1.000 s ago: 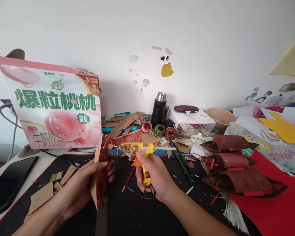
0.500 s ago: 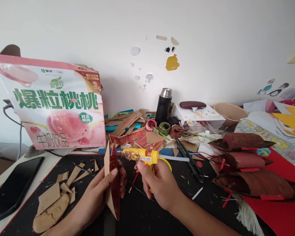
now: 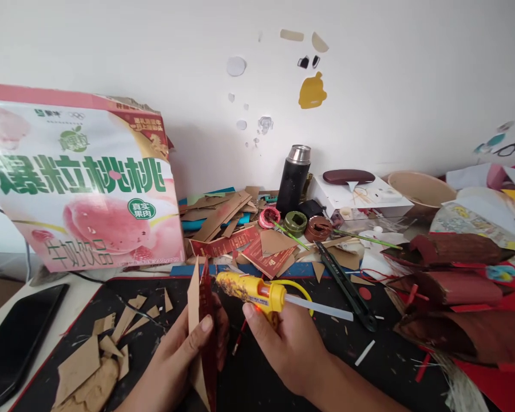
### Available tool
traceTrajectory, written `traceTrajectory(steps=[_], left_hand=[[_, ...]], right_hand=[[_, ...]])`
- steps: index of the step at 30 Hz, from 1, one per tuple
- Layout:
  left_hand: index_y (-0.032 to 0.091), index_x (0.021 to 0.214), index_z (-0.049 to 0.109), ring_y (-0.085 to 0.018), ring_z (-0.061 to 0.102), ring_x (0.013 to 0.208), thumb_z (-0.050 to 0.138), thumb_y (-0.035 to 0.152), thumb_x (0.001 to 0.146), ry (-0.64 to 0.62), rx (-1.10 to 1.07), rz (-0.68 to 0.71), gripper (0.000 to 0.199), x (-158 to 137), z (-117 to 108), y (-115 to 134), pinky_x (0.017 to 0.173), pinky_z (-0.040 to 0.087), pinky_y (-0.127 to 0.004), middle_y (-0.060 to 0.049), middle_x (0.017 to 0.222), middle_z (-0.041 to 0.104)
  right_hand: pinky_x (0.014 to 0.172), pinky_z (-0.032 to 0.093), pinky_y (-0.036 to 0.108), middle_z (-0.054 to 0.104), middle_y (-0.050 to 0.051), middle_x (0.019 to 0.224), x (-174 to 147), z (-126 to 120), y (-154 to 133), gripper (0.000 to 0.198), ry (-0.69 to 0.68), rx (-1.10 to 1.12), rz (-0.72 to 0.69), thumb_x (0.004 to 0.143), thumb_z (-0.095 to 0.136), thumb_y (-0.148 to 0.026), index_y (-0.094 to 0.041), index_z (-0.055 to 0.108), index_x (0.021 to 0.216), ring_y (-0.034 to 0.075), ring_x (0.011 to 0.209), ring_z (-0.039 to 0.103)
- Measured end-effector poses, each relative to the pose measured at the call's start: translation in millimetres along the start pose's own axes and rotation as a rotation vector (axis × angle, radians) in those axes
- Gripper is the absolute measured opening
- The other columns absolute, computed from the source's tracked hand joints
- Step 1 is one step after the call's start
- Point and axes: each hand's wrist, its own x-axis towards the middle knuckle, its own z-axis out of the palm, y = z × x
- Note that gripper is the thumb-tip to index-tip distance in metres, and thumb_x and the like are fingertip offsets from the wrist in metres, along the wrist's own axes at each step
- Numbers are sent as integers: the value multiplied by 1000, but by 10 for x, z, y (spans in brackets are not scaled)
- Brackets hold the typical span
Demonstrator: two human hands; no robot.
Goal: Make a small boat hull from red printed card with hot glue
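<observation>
My left hand is closed around a folded cardboard piece, plain brown on one face and dark red on the other, held upright above the black mat. My right hand grips a yellow glue gun by its handle. A white glue stick sticks out of its back end, and an orange-red light glows near my thumb. The stained nozzle end points left, close to the cardboard's upper edge; whether it touches cannot be made out. Behind the hands lie red printed cardboard scraps.
A green utility knife lies right of the glue gun. Brown painted boat-like models stand at the right on red paper. Cardboard offcuts and a phone lie at left. A large pink carton, paint jars and a black flask stand behind.
The view has shifted, and surrounding things appear displaced in the frame. The glue gun now tilts more, its back end lower. Both hands keep their holds.
</observation>
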Motion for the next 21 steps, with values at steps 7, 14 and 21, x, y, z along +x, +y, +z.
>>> traceTrajectory(steps=[7,14,21], left_hand=[[22,99,69,-21,58,66,83,64,76,62,136,0,50,-52,24,12,59,48,-30,-3,73,69],[26,106,74,-22,57,62,83,61,77,104,258,54,46,-68,-51,5,58,49,-31,-2,66,68],[24,103,75,-23,61,57,83,59,78,5,266,-49,44,-13,-207,24,54,54,-31,-2,65,71]], right_hand=[[83,55,35,77,10,97,30,28,33,25,-20,-29,-44,103,55,-35,-21,74,112,26,89,73],[72,53,32,76,9,86,21,11,-38,23,-61,-143,-49,103,53,-38,-22,70,102,25,78,73],[60,44,28,75,5,84,39,-15,-51,27,-32,-350,-137,105,46,-39,-22,67,98,20,69,71]])
